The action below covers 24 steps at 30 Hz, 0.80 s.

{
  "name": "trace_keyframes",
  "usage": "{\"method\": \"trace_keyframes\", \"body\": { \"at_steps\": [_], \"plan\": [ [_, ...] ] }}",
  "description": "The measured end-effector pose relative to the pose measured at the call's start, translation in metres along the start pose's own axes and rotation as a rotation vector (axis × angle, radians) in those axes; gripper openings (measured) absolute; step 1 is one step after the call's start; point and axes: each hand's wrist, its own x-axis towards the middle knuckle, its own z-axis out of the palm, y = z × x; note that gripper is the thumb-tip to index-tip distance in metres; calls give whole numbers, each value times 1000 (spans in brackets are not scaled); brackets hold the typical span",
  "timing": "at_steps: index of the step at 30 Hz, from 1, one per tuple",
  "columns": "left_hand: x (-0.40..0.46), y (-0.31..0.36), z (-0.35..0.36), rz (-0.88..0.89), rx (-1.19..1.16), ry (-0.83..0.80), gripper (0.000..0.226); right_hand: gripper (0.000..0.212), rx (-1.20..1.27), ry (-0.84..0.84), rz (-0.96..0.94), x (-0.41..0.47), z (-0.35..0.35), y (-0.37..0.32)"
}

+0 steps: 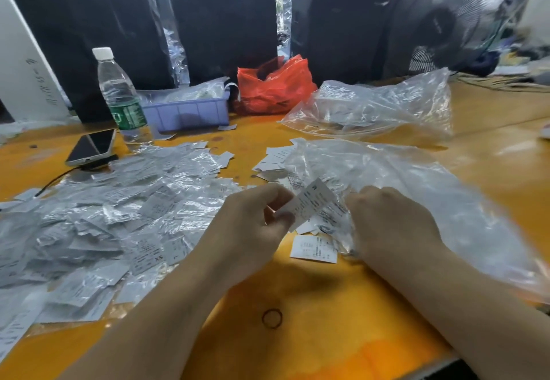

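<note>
Surroundings first. The orange bench [327, 335] is carrying a broad heap of bagged labels [98, 225] to my left. The heap is spreading from the near edge up toward a phone [92, 147], which is lying propped on a dark pad with a cable trailing away. A water bottle [120, 97] is standing upright just behind the phone, and a lavender tray [187, 113] is sitting beside it. A red plastic bag [273, 85] is slumping right of the tray, in front of black film-wrapped stacks [220, 19]. A crumpled clear bag [375, 106] is lying further right, with a fan [452, 19] standing behind it. A large clear bag [431, 189] is sprawling across the bench on my right, running beside my right forearm and crowding the work from that side. A rubber band [271, 318] is lying flat between my forearms. A loose label [314, 249] is lying on the bench just below my hands.

The paper label [312, 202] is hanging tilted above the bench, between both hands. My left hand [253, 228] is pinching its left edge, fingers [275, 195] curling over the top with the thumb beneath. My right hand [390, 225] is meeting its right end, its fingers curling inward out of sight behind the hand. I cannot tell whether they are grasping the label, the film beside it, or nothing.
</note>
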Motion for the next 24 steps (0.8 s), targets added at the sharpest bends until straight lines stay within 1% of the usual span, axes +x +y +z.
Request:
{"method": "trace_keyframes", "body": {
  "at_steps": [3, 6, 10, 13, 15, 17, 19, 22, 24],
  "plan": [
    [-1, -1, -1, 14, 2, 3, 20, 25, -58, -68, 64, -2, 2, -2],
    [-2, -2, -2, 7, 6, 3, 21, 17, -65, -85, 87, -5, 2, -6],
    [-2, -3, -2, 1, 10, -17, 20, 25, -64, 28, 35, -5, 3, -9],
    [-1, -3, 0, 5, 10, -25, 22, 25, 2, 119, -23, -6, 5, -7],
    [0, -4, 0, -2, -8, -17, 22, 22, 95, 241, -84, -5, 8, -4],
    [1, -4, -2, -22, -40, 4, 20, 20, 259, 362, -145, -4, 11, -3],
    [3, -4, -4, -75, -107, 41, 14, 23, 439, 465, -193, -2, 13, -1],
    [5, -5, -10, -185, -221, 87, 28, 36, 660, 538, -224, 2, 8, 0],
    [5, -6, -15, -231, -293, 128, 32, 41, 811, 536, -214, 8, 2, -3]
  ]
}}
